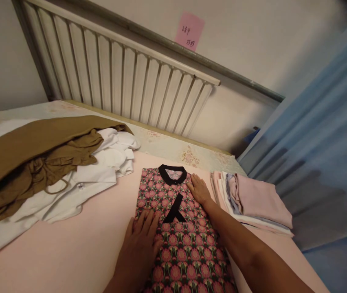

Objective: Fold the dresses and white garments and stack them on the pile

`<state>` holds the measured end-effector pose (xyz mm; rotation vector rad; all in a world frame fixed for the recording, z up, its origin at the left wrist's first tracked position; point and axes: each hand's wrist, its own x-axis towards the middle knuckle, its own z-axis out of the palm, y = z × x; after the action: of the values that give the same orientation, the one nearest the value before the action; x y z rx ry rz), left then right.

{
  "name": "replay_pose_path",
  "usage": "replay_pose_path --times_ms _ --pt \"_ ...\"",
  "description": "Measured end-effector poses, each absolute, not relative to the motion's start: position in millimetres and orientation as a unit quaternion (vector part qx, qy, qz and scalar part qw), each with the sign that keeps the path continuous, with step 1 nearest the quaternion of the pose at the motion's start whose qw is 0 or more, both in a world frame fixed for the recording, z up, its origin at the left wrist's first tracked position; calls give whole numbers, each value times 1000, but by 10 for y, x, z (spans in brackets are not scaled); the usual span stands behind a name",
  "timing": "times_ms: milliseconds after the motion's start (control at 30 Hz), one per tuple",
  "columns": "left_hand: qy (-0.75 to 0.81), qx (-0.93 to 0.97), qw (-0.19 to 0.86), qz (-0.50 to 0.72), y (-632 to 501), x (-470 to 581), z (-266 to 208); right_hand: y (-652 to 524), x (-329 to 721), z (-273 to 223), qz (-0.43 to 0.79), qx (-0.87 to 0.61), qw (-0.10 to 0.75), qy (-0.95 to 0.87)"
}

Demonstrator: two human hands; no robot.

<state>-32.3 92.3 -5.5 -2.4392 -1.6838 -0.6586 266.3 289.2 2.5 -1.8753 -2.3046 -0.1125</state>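
Observation:
A pink and black floral garment [188, 248] with a black collar lies folded into a long narrow shape on the pale pink cloth. A black strip, probably trim or a tie, shows on its front below the collar. Flat on the garment's left edge rests my left hand [141, 240], fingers stretched out. My right hand [199, 189] lies open at the upper right edge, near the collar, with its fingertips on the fabric. Neither hand grips anything. The lower end of the garment runs out of view.
On the right sits a stack of folded clothes [262, 199]. To the left are a rumpled brown garment [39, 142] and white clothing [94, 179]. A white radiator [124, 77] runs along the wall behind, and a blue curtain [320, 150] hangs at the right.

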Motion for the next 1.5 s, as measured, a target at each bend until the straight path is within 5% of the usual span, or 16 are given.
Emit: replay_pose_path --times_ms 500,733,1000,1500 --pt "-551 -803 50 -220 905 -323 -42 3146 2814 349 31 -672 157 -723" --pt "-553 -799 46 -231 912 -320 -54 2132 2774 679 34 -685 210 -697" --pt "-553 -795 54 -242 907 -314 -28 543 2416 238 25 -573 146 -806" --pt "-628 -760 47 -157 989 -345 119 483 2401 67 18 -587 153 -795"
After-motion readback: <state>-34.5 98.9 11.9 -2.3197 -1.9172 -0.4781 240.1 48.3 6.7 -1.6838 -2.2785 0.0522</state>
